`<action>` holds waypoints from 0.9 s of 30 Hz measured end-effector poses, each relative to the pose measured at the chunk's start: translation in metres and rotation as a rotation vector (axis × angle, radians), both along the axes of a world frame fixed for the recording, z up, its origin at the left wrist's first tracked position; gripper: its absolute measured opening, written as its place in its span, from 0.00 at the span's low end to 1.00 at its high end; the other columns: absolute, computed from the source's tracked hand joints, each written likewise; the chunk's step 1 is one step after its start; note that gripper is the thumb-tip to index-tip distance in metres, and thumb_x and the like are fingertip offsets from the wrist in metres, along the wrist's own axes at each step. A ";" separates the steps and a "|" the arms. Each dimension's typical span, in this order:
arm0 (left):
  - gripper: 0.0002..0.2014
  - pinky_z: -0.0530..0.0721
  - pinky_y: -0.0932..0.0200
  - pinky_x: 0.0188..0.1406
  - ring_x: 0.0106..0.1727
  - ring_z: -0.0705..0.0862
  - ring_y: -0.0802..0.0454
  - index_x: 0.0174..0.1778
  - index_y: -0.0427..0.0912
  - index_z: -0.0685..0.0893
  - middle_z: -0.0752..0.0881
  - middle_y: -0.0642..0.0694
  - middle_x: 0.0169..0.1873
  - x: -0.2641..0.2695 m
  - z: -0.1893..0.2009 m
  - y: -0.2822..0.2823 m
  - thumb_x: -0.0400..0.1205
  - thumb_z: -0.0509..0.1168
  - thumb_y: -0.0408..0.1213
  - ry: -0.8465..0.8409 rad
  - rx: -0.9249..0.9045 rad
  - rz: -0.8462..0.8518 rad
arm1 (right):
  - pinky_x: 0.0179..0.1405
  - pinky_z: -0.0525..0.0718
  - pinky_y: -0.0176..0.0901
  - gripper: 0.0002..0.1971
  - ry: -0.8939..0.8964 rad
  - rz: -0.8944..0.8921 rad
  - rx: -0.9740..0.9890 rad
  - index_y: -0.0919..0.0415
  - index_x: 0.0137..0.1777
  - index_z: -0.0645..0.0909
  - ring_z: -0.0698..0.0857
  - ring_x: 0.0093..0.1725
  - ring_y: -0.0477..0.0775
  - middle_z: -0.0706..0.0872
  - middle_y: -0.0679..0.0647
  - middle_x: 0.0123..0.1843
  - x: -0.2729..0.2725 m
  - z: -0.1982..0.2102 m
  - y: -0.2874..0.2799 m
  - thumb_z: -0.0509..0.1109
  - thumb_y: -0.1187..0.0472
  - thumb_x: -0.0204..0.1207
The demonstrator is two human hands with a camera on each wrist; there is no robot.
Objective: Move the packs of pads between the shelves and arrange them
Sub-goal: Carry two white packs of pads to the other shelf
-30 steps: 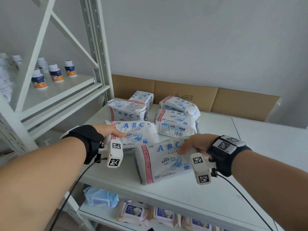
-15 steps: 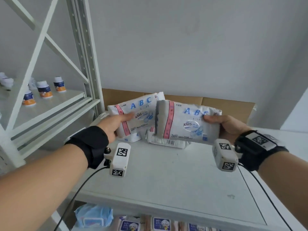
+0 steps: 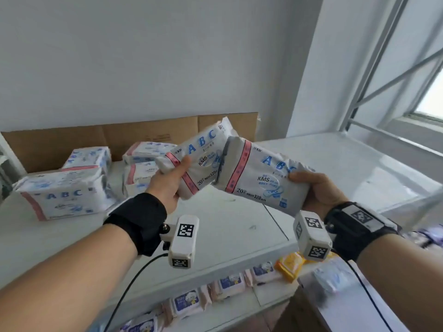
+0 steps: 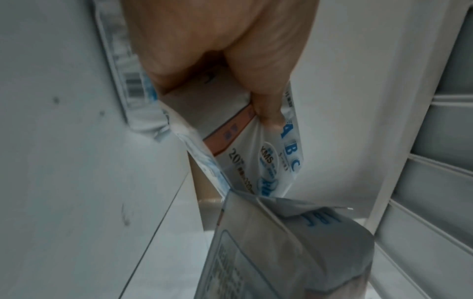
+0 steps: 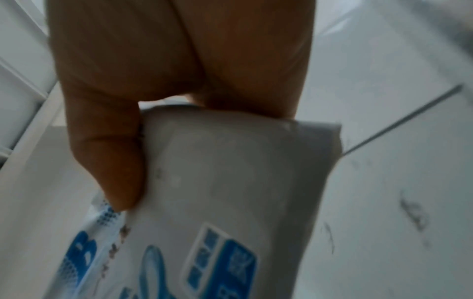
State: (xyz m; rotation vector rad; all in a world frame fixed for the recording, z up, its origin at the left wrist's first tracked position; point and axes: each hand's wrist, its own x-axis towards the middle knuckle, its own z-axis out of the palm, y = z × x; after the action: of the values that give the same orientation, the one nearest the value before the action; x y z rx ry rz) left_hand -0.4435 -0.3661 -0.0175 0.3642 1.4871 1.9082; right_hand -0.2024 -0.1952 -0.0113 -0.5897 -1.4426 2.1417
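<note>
Above the white shelf [image 3: 239, 226] where four more ABC pad packs [image 3: 64, 190] lie, the right grip [image 3: 318, 192] clasps one ABC pad pack [image 3: 261, 178], the left grip [image 3: 167, 185] pinching another pack [image 3: 201, 161], their ends touching.

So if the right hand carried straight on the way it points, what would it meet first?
Probably the left-hand pack: the right hand points leftward, and its own pack already overlaps it. Depth between them is unclear.

White plastic pad packs [image 3: 261, 178] bear blue lettering and a pink side stripe. Brown cardboard backing [image 3: 72, 142]; black wrist straps [image 3: 141, 219] (checkered tags).
</note>
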 end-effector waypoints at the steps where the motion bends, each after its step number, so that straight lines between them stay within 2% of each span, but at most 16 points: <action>1: 0.22 0.82 0.49 0.61 0.55 0.87 0.48 0.64 0.44 0.82 0.89 0.44 0.56 0.015 -0.002 0.007 0.75 0.71 0.47 -0.006 0.005 -0.027 | 0.55 0.84 0.69 0.21 -0.002 -0.030 -0.011 0.59 0.60 0.84 0.88 0.52 0.69 0.88 0.66 0.58 0.017 -0.001 0.000 0.65 0.67 0.66; 3: 0.23 0.81 0.49 0.64 0.57 0.87 0.47 0.65 0.43 0.81 0.88 0.43 0.57 0.045 -0.003 0.021 0.75 0.71 0.46 -0.025 0.015 -0.069 | 0.58 0.83 0.70 0.20 0.002 -0.089 -0.032 0.58 0.61 0.84 0.87 0.54 0.68 0.88 0.65 0.58 0.052 -0.001 0.002 0.65 0.65 0.68; 5: 0.23 0.81 0.49 0.64 0.57 0.87 0.47 0.65 0.42 0.81 0.88 0.43 0.57 0.076 -0.002 0.033 0.75 0.72 0.46 -0.030 0.013 -0.113 | 0.51 0.86 0.66 0.18 0.004 -0.133 -0.050 0.58 0.58 0.86 0.89 0.51 0.66 0.90 0.63 0.55 0.090 -0.002 0.005 0.66 0.63 0.68; 7: 0.23 0.82 0.50 0.61 0.57 0.87 0.47 0.65 0.41 0.81 0.88 0.42 0.57 0.111 -0.001 0.045 0.75 0.71 0.45 -0.029 0.015 -0.162 | 0.50 0.87 0.65 0.18 0.000 -0.173 -0.064 0.58 0.57 0.86 0.90 0.50 0.65 0.90 0.62 0.54 0.133 -0.002 0.009 0.66 0.62 0.68; 12: 0.21 0.83 0.47 0.60 0.59 0.87 0.43 0.66 0.41 0.81 0.88 0.40 0.58 0.220 -0.010 0.082 0.78 0.70 0.41 -0.066 0.006 -0.303 | 0.63 0.78 0.72 0.16 -0.045 -0.246 -0.088 0.57 0.53 0.90 0.86 0.56 0.69 0.89 0.63 0.57 0.257 -0.006 0.025 0.67 0.61 0.66; 15: 0.21 0.81 0.43 0.64 0.60 0.86 0.40 0.67 0.38 0.81 0.87 0.37 0.59 0.290 -0.019 0.106 0.78 0.70 0.38 -0.079 -0.034 -0.366 | 0.52 0.85 0.70 0.15 -0.055 -0.252 -0.120 0.57 0.50 0.90 0.89 0.48 0.67 0.90 0.63 0.52 0.326 -0.007 0.032 0.65 0.65 0.67; 18: 0.22 0.81 0.40 0.64 0.61 0.85 0.38 0.68 0.37 0.79 0.86 0.35 0.60 0.345 -0.026 0.127 0.78 0.71 0.37 -0.067 -0.063 -0.393 | 0.46 0.86 0.69 0.19 -0.086 -0.255 -0.153 0.58 0.57 0.84 0.89 0.48 0.69 0.89 0.65 0.53 0.382 -0.007 0.040 0.65 0.66 0.67; 23: 0.25 0.84 0.46 0.59 0.57 0.87 0.39 0.66 0.38 0.80 0.88 0.36 0.57 0.386 -0.046 0.157 0.73 0.75 0.38 0.040 -0.126 -0.360 | 0.63 0.76 0.74 0.28 -0.211 -0.291 -0.136 0.63 0.67 0.79 0.82 0.59 0.72 0.83 0.69 0.62 0.427 -0.014 0.063 0.64 0.70 0.64; 27: 0.24 0.86 0.52 0.46 0.49 0.88 0.41 0.61 0.36 0.82 0.89 0.37 0.52 0.390 -0.068 0.188 0.70 0.77 0.36 0.103 -0.193 -0.344 | 0.61 0.77 0.74 0.22 -0.318 -0.344 -0.070 0.65 0.55 0.82 0.86 0.49 0.70 0.90 0.66 0.49 0.435 -0.029 0.093 0.59 0.78 0.64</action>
State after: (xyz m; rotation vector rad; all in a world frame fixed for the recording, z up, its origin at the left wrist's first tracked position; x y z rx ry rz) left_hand -0.0535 -0.1781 -0.0850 0.5938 1.5463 1.4837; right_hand 0.2327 -0.1026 -0.0405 -1.1584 -1.3076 1.8902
